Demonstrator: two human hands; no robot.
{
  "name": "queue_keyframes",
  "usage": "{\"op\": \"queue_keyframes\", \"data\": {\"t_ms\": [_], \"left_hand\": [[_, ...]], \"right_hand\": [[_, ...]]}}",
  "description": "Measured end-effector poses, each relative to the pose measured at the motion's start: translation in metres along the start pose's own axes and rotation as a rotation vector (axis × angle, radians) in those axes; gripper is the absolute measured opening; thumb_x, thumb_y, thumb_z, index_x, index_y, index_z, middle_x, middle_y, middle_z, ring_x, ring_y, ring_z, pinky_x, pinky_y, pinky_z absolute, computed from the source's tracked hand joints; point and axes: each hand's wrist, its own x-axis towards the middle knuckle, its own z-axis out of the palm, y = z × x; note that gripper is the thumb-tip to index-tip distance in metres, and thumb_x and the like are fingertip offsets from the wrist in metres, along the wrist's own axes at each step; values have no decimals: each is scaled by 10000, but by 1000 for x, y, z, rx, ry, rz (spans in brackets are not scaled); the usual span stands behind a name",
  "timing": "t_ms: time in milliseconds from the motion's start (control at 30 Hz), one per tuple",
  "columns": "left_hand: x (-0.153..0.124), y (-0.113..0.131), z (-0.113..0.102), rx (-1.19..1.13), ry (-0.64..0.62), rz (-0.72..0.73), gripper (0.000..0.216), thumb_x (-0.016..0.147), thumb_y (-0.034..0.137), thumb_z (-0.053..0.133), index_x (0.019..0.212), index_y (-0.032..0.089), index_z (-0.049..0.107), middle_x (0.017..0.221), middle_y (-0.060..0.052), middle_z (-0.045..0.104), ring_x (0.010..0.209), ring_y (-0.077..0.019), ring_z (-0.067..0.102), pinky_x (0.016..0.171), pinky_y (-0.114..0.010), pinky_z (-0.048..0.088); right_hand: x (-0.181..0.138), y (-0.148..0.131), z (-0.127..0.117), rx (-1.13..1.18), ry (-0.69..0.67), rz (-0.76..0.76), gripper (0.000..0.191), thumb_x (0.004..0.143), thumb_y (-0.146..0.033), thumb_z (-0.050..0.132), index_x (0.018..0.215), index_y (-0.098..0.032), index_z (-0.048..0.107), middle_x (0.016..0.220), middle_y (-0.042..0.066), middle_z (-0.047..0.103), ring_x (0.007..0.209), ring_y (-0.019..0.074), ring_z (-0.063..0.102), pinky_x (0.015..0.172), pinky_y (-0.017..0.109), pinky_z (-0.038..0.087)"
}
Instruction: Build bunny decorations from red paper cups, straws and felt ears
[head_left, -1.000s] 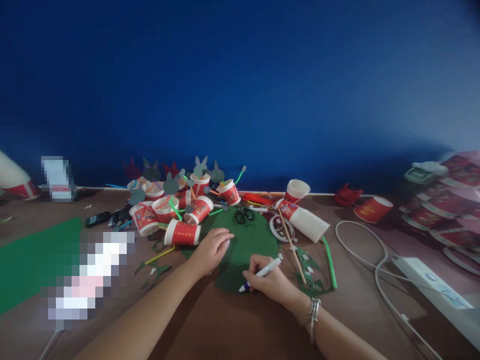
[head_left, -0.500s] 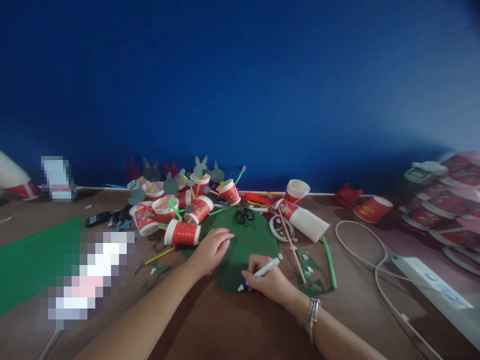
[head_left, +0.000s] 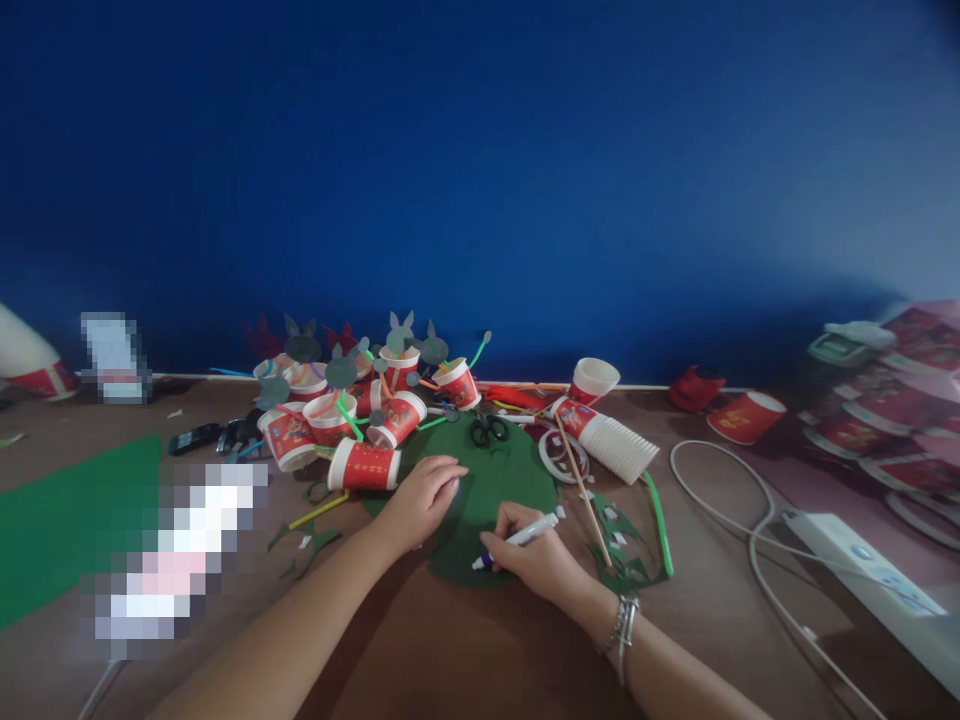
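A dark green sheet of paper [head_left: 517,470] lies on the table in front of me. My left hand [head_left: 429,492] rests on its left side, fingers stretched out and holding nothing. Between the fingers of my right hand [head_left: 536,555] is a white marker [head_left: 534,530] with a purple end. Its tip points down and left, at the near part of the paper; whether it touches cannot be made out. Black-handled scissors [head_left: 489,431] lie on the far part of the sheet. A red paper cup [head_left: 365,466] lies on its side just beyond my left hand.
Several cups with animal-head cutouts [head_left: 341,372] and coloured stems crowd the back left. A stack of cups [head_left: 619,448], a tape roll [head_left: 562,458], a wooden stick [head_left: 585,492] and green scraps [head_left: 630,570] lie right. A power strip [head_left: 870,570] with white cable is farther right.
The marker tip has shifted slightly up and left over the green paper as my right hand moved a little. My left hand stays in place.
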Motion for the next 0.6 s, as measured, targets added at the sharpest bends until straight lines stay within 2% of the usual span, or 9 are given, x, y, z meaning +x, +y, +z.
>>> {"op": "queue_keyframes", "data": {"t_ms": [600], "left_hand": [[0, 1, -1, -1, -11, -1, 279, 906, 210, 405, 1070, 194, 630, 1112, -101, 623, 1070, -204, 555, 954, -384, 442]], "right_hand": [[3, -4, 0, -14, 102, 24, 252, 742, -252, 562, 535, -219, 421, 467, -33, 549, 488, 117, 477, 473, 212, 346]]}}
